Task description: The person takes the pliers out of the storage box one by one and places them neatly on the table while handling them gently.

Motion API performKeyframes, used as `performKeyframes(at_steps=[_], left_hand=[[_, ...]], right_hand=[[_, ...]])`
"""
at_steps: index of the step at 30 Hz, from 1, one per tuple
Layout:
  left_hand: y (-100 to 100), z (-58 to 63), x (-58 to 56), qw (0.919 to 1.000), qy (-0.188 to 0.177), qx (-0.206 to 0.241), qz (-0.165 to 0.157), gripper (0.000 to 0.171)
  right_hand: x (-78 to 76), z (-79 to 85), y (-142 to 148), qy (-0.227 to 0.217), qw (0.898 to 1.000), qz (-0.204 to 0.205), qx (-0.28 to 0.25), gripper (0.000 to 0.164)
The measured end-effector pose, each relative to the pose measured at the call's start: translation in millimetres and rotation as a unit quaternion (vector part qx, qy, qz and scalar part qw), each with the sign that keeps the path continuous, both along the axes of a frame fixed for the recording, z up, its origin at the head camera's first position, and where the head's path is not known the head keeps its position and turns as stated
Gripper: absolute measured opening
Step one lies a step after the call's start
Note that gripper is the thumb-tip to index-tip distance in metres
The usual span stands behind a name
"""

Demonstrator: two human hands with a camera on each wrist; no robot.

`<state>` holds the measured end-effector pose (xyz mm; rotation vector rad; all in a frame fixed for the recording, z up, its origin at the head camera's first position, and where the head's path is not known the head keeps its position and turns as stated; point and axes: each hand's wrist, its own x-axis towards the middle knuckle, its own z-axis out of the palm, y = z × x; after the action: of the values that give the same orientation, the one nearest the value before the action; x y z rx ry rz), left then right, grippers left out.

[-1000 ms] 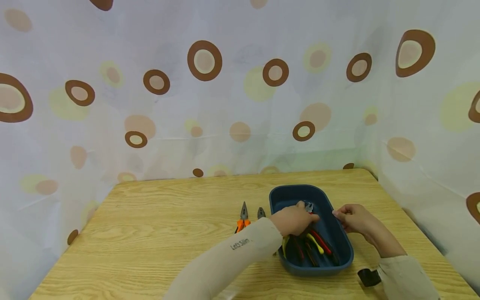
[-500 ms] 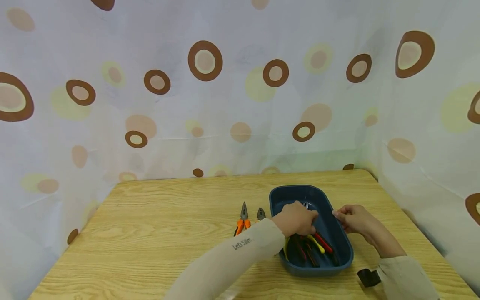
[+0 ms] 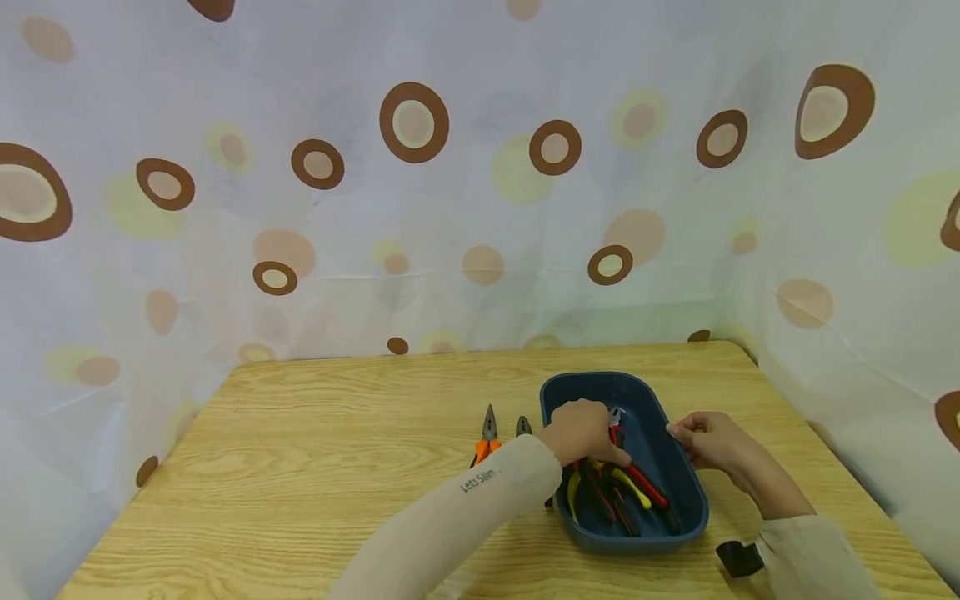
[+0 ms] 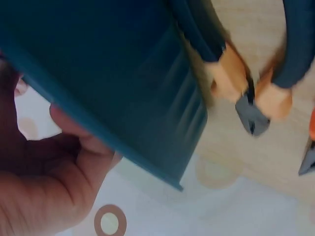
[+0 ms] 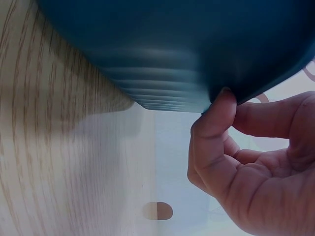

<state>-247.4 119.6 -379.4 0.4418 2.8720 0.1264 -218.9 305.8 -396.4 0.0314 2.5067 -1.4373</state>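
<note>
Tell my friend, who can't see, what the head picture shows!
A person's left hand reaches into a blue bin of red- and yellow-handled tools while the right hand pinches its rim. Two pliers lie beside the bin on a wooden table.

one bin (image 3: 637,545), two pliers (image 3: 490,423) outside, several inside

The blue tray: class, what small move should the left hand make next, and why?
Probably lift the red-handled pliers out with the left hand: it reaches in among several pairs, while the right hand pinches the rim of the blue tray, which should steady it. Whether the left fingers hold anything is hidden.
</note>
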Motion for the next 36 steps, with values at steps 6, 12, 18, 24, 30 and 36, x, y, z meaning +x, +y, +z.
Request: performKeyframes(at_steps=[6,12,18,24,30,36], left_hand=[[0,-4.4,0.7,0.9996,0.027,0.008,-0.006,0.049],[-4,-0.2,0.5,0.9981,0.048,0.036,-0.012,0.052],[-9,13.5,5.6,0.9971,0.042,0.063,-0.009,0.052],[-16,22.6,10.2,0.9952,0.041,0.087,-0.015,0.054],[-28,26.4,11.6,0.99,0.056,0.128,-0.017,0.057],[-44,32.0,12.5,0.98,0.043,0.193,-0.019,0.058]], right_hand=[[0.8,1.1,1,0.002,1.0,0.004,-0.001,0.032],[0.8,0.4,2,0.001,1.0,0.003,-0.002,0.033],[-0.1,-0.6,3,0.001,1.0,0.011,-0.001,0.034],[-0.9,-2.2,4,0.002,1.0,0.013,0.003,0.035],[-0.7,-3.1,4,0.006,1.0,0.011,0.004,0.034],[-0.6,-1.9,3,0.01,1.0,0.012,0.006,0.034]])
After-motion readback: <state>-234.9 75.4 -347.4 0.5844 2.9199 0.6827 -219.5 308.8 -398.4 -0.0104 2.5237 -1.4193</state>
